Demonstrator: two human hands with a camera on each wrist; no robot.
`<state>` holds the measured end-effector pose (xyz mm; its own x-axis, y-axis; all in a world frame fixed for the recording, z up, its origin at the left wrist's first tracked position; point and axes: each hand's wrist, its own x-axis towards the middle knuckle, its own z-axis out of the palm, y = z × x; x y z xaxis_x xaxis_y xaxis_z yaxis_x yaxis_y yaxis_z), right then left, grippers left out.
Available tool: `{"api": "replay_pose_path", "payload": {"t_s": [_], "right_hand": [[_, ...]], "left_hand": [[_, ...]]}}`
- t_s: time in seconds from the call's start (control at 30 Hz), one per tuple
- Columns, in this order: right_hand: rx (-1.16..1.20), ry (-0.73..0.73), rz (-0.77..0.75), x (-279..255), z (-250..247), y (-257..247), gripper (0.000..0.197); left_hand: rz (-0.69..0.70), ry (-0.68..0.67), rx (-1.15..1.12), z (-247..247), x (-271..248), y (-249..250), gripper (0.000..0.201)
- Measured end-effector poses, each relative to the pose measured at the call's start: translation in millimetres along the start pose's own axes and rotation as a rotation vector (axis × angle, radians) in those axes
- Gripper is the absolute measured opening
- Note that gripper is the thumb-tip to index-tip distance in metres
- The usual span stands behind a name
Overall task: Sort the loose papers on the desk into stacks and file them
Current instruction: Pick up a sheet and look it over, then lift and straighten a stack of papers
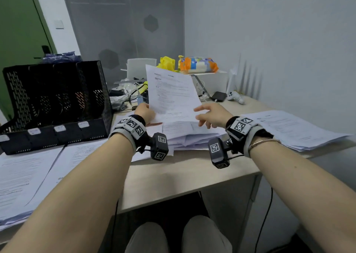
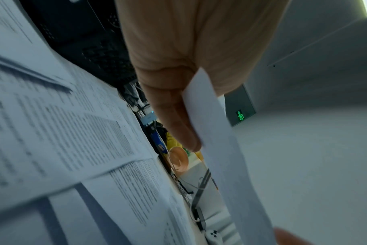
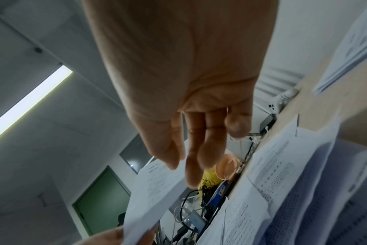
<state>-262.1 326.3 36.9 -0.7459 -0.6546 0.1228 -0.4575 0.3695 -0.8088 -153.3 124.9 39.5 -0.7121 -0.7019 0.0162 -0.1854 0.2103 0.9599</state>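
- Head view: left hand point(image 1: 144, 111) holds one printed sheet point(image 1: 171, 92) by its lower left edge, the grip clamped on the paper; the sheet stands nearly upright above the middle pile point(image 1: 185, 135) on the bench point(image 1: 185, 175).
- Right hand point(image 1: 212, 115) is just right of the sheet's lower right corner, fingers apart and loosely spread, gripping nothing; whether a fingertip touches the sheet cannot be told.
- Black mesh file rack point(image 1: 55, 102) stands at far left on the bench, with label tabs along its front lip.
- More paper lies in a left stack point(image 1: 28, 175) near the rack and a right stack point(image 1: 292, 129) by the wall.
- Far side of the bench: yellow cloth point(image 1: 166, 62), an orange-and-white pack point(image 1: 198, 65), a white game controller point(image 1: 236, 97).
- Left wrist view: thumb point(image 2: 174, 119) pressed against the sheet point(image 2: 220, 149), seen edge-on; printed pages point(image 2: 73, 132) blurred at left, rack point(image 2: 84, 41) behind.
- Right wrist view: fingers point(image 3: 207, 149) hang extended and apart, palm empty; the sheet point(image 3: 155, 187) shows beyond them, the pile point(image 3: 293, 182) at right, the controller point(image 3: 283, 99) at far right.
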Motion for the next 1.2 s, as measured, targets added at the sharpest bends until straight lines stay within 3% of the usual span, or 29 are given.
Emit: {"api": "replay_pose_path", "payload": {"t_s": [0.1,0.17,0.23,0.37,0.43,0.53,0.63,0.8,1.0,1.2], "right_hand": [[0.001,-0.015,-0.072,-6,-6,-1,0.032],[0.046,0.081,-0.105,-7,-14,4,0.034],[0.040,0.162,-0.129,-7,-25,12,0.034],[-0.123,0.352,-0.176,-12,-47,29,0.035],[-0.107,0.331,-0.195,-16,-55,34,0.044],[-0.082,0.196,-0.189,-23,-63,43,0.052],[-0.145,0.182,-0.161,-30,-73,53,0.052],[-0.188,0.256,-0.111,-39,-102,81,0.045],[-0.139,0.411,-0.041,-48,-144,118,0.036],[-0.161,0.522,0.048,-60,-175,149,0.030]], "left_hand": [[0.034,-0.041,-0.103,24,1,11,0.031],[0.031,-0.079,-0.209,41,-1,18,0.038],[0.027,-0.094,-0.271,60,-5,27,0.032],[0.022,-0.103,-0.312,93,-9,40,0.036],[0.007,-0.128,-0.337,109,-7,43,0.041],[0.047,-0.169,-0.345,138,-10,49,0.054],[0.094,-0.225,-0.355,166,-10,54,0.057],[0.110,-0.328,-0.364,211,-19,63,0.048],[0.154,-0.463,-0.241,255,-26,72,0.054],[0.209,-0.512,-0.203,283,-32,73,0.052]]}}
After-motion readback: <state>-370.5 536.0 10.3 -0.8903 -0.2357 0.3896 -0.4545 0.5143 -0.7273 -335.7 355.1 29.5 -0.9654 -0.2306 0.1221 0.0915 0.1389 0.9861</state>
